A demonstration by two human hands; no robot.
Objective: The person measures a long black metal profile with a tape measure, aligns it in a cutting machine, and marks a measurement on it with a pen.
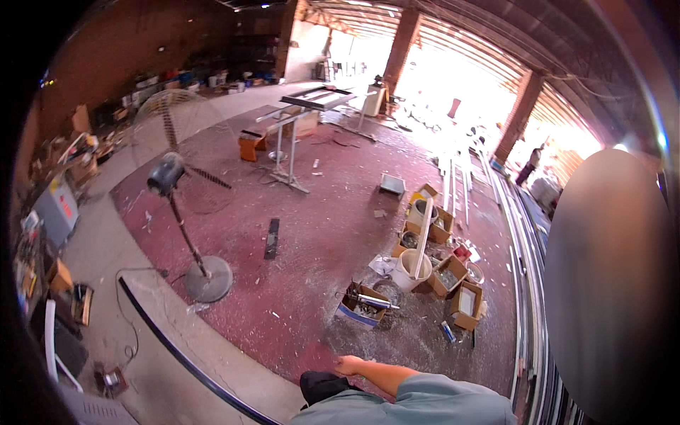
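Observation:
My right hand (pixel 348 365) hangs low at the bottom of the view, its bare forearm coming out of a grey-green sleeve. A patch of black clothing (pixel 324 387) is just beside it. The fingers are small and partly hidden, so their closure is unclear, and nothing held can be made out. My left hand is out of view. Beyond the right hand, on the dark red floor, stands an open cardboard box (pixel 364 307) with a caulking gun (pixel 370 300) lying across its top. A white bucket (pixel 412 270) behind it has a long pale strip (pixel 423 237) leaning in it.
A pedestal fan (pixel 208 278) stands on the left, its cord trailing. Long metal profiles (pixel 520 283) run along the right, and a dark curved bar (pixel 173 350) lies lower left. Farther back are a frame table (pixel 319 99), an orange stool (pixel 249 145) and a distant person (pixel 530 166).

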